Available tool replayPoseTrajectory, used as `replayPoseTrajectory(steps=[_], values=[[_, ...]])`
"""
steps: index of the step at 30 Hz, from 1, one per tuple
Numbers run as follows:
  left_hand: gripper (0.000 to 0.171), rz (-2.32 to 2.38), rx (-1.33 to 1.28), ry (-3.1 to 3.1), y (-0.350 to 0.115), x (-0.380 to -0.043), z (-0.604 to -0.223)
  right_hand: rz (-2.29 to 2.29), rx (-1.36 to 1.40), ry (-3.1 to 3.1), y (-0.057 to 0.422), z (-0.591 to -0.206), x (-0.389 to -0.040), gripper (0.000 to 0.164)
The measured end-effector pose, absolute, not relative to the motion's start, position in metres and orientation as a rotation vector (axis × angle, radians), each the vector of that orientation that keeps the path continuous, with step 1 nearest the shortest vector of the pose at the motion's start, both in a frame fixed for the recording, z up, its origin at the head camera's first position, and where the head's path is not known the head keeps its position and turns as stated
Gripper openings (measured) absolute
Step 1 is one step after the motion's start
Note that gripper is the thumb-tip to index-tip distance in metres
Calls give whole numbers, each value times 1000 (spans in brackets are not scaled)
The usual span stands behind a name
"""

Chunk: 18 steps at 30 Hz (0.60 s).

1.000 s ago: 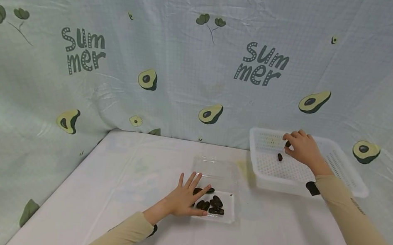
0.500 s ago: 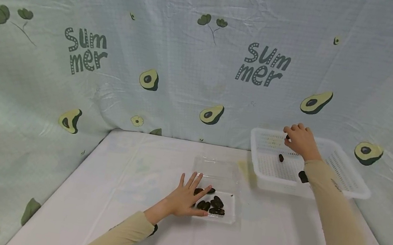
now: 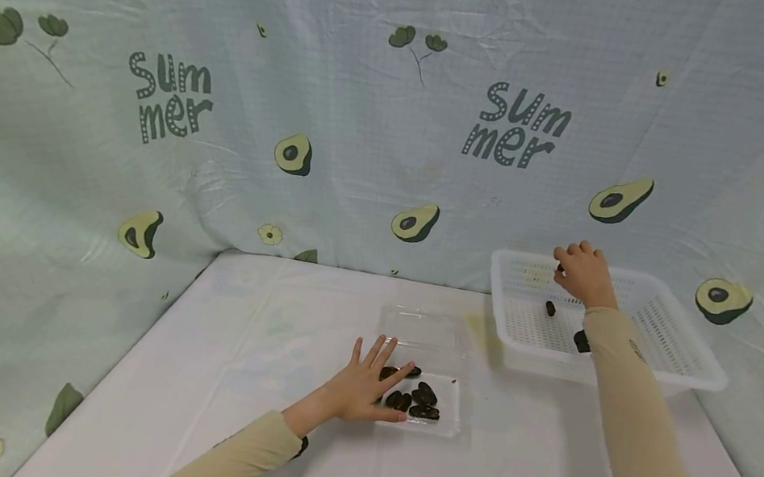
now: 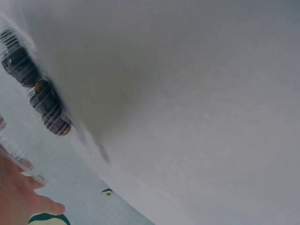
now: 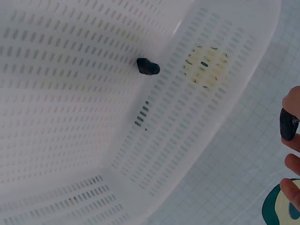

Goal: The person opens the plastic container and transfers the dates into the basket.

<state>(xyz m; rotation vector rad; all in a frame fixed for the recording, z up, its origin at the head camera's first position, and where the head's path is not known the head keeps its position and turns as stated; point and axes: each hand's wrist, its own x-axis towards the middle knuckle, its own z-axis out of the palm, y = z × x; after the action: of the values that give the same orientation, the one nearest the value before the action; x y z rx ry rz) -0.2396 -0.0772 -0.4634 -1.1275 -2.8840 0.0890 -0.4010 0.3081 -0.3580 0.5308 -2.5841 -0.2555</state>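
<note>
My right hand (image 3: 584,275) pinches a small dark oblong piece, like a date (image 5: 288,125), between thumb and fingers above the far side of a white perforated plastic basket (image 3: 684,358). Another dark oblong piece (image 5: 148,66) lies alone on the basket's floor. With fingers spread, my left hand (image 3: 355,390) rests at the left side of a clear plastic box (image 3: 449,399), partly covering it. Several shiny dark oblong pieces (image 3: 424,394) lie inside; brownish ends show through the ridged wall in the left wrist view. Some pieces are hidden under the left hand.
The box's transparent lid (image 3: 417,326) lies folded back behind it. A white cloth covers the table (image 3: 247,366). Behind the table hangs a pale curtain (image 3: 342,102) printed with avocados. The basket stands at the back right, near the curtain.
My right hand has risen slightly and moved back over the basket with the dark date-like piece. The left hand stays on the box. The head view has shifted a little.
</note>
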Motion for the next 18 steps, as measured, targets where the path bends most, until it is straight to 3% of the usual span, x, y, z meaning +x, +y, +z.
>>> replayPoseTrajectory(steps=[18], values=[[93, 69, -1127, -2916, -77, -239, -462, -321, 533, -2565, 305, -350, -394, 25]])
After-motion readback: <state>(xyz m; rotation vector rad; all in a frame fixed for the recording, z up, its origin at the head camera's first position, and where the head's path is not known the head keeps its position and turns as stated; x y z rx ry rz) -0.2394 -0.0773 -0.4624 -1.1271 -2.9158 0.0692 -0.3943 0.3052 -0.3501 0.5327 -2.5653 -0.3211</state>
